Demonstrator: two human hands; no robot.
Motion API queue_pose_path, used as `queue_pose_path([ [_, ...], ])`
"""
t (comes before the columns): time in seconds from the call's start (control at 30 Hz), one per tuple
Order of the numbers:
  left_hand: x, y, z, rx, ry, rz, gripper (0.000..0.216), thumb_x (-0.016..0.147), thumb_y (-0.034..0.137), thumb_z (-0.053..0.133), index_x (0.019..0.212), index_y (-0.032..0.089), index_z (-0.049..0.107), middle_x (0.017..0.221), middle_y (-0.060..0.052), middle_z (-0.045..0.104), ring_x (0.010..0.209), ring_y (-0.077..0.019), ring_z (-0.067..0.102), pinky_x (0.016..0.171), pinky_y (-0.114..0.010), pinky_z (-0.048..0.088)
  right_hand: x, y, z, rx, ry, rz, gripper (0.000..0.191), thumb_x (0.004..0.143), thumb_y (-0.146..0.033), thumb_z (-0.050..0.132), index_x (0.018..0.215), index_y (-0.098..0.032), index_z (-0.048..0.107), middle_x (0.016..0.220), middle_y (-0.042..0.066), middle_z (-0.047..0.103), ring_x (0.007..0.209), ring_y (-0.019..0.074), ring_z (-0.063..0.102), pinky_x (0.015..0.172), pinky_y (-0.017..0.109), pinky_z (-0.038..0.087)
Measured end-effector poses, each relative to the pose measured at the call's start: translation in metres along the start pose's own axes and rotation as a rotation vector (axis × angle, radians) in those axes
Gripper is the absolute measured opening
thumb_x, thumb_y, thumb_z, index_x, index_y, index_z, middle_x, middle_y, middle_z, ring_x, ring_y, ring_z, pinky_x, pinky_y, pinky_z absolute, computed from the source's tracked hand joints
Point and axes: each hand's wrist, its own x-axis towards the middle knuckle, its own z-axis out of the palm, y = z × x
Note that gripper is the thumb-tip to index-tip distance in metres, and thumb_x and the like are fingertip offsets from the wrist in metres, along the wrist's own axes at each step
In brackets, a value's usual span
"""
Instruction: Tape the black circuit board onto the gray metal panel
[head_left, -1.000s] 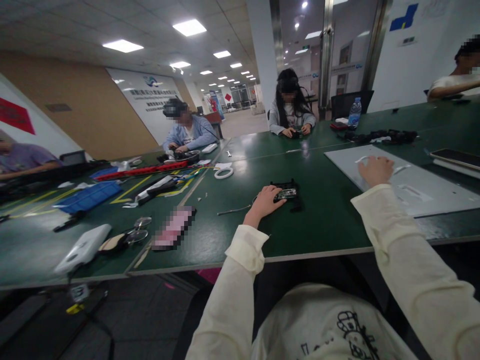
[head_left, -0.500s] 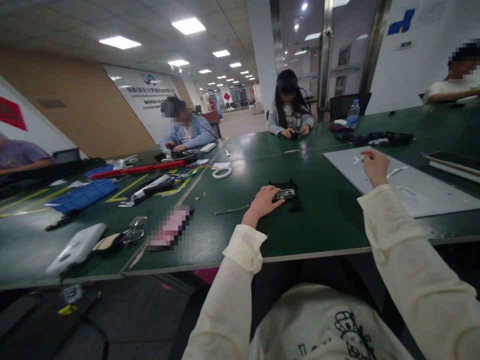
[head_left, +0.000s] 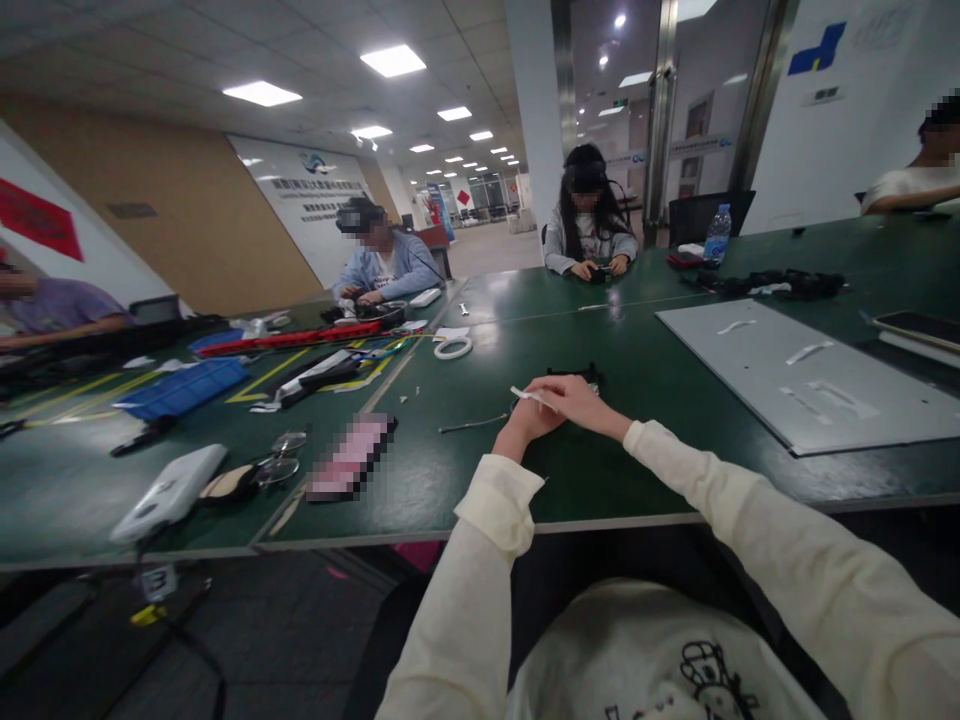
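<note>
My left hand [head_left: 523, 423] rests on the green table [head_left: 645, 400], on the near side of a small black device [head_left: 581, 374] that my hands mostly hide. Its fingers are hidden under my right hand. My right hand [head_left: 581, 400] lies across the left one and pinches a thin white strip [head_left: 529, 396] that sticks out to the left. A grey board [head_left: 802, 370] to the right carries several more white strips [head_left: 812, 352].
A thin metal rod [head_left: 469, 424] lies left of my hands, with a white tape ring [head_left: 452, 347] farther back. A blurred pink item [head_left: 350, 456], a white case [head_left: 169, 493] and a blue tray [head_left: 180, 388] sit left. Other people sit around the table; a water bottle [head_left: 717, 232] stands at the back.
My right hand lifted a white strip off the grey board and swung left with it, ending over my left hand at the black device. The left hand stayed put.
</note>
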Motion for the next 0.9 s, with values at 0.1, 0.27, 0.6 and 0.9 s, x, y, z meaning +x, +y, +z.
queue_pose_path([
  [0.1, 0.001, -0.003, 0.000, 0.022, -0.021, 0.079, 0.041, 0.082, 0.021, 0.057, 0.123, 0.018, 0.058, 0.128, -0.011, 0.055, 0.124, -0.0269, 0.045, 0.108, -0.044, 0.036, -0.011, 0.002, 0.005, -0.254, -0.065, -0.064, 0.029, 0.087, -0.013, 0.054, 0.110, -0.017, 0.073, 0.090, 0.007, 0.070, 0.079, 0.0150, 0.060, 0.079, 0.029, 0.045],
  [0.27, -0.001, -0.003, -0.004, -0.003, -0.030, 0.090, 0.058, 0.073, 0.028, 0.069, 0.129, 0.024, 0.053, 0.133, -0.009, 0.051, 0.127, -0.0281, 0.041, 0.109, -0.048, 0.034, -0.018, 0.005, 0.001, -0.100, -0.228, 0.138, 0.041, 0.094, -0.019, 0.047, 0.134, -0.015, 0.058, 0.062, -0.001, 0.060, 0.055, 0.0100, 0.055, 0.062, 0.023, 0.044],
  [0.6, -0.004, -0.005, 0.000, -0.025, 0.060, 0.083, 0.046, 0.081, 0.032, 0.064, 0.125, 0.022, 0.056, 0.128, -0.011, 0.053, 0.124, -0.0270, 0.044, 0.106, -0.044, 0.038, -0.010, 0.015, -0.007, -0.021, -0.315, 0.132, 0.041, 0.094, -0.030, 0.049, 0.132, -0.018, 0.060, 0.066, -0.001, 0.060, 0.055, 0.0095, 0.052, 0.057, 0.021, 0.041],
  [0.9, -0.002, 0.001, -0.004, 0.014, 0.103, 0.033, 0.045, 0.089, 0.046, 0.055, 0.125, 0.019, 0.056, 0.123, -0.012, 0.057, 0.115, -0.0269, 0.052, 0.100, -0.046, 0.042, 0.010, 0.028, -0.101, 0.058, 0.187, 0.336, 0.037, 0.085, -0.027, 0.055, 0.118, -0.017, 0.066, 0.073, 0.002, 0.062, 0.060, 0.0105, 0.051, 0.055, 0.019, 0.040],
])
